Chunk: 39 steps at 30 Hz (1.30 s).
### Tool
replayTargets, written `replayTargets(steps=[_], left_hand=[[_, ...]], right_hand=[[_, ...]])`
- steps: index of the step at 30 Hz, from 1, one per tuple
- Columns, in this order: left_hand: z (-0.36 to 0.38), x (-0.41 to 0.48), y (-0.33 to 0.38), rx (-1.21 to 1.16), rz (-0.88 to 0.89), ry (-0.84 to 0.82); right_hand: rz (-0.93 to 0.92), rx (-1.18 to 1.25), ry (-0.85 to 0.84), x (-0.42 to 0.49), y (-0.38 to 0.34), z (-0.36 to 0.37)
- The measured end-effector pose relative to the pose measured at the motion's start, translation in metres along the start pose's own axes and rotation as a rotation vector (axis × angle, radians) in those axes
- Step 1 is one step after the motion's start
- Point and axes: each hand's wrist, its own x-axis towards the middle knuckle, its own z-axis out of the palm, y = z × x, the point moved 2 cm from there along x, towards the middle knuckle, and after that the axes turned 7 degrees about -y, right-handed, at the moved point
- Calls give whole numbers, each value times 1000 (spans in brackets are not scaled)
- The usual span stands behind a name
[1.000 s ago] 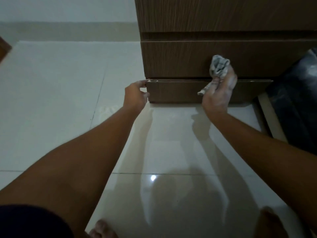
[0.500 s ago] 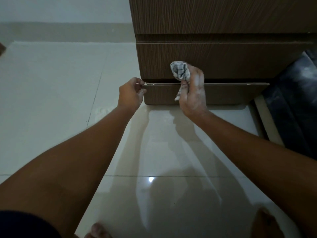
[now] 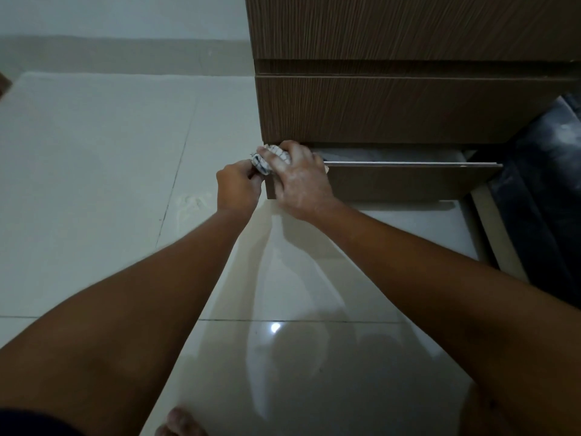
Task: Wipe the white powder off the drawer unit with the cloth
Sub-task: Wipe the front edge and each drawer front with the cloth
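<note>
The checked cloth (image 3: 267, 158) is bunched against the top left corner of the bottom drawer (image 3: 408, 180), which stands pulled partly out of the wood-grain drawer unit (image 3: 393, 111). The right hand (image 3: 298, 180), dusted with white powder, presses down on the cloth, fingers curled over it. The left hand (image 3: 239, 187) sits just beside it at the drawer's left edge, fingers closed around that corner. A faint patch of white powder (image 3: 191, 201) lies on the tiled floor (image 3: 94, 184) nearby.

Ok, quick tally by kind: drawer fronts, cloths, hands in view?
Drawer fronts: 3, top, middle, bottom one pulled open
Cloths: 1, checked cloth
Hands: 2, left hand, right hand
Total: 6
</note>
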Motion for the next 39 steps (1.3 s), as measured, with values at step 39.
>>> replayTargets(steps=[39], left_hand=[[10,-7,3,-73,22,16]], right_hand=[[558,-174,259,-133,243,-95]])
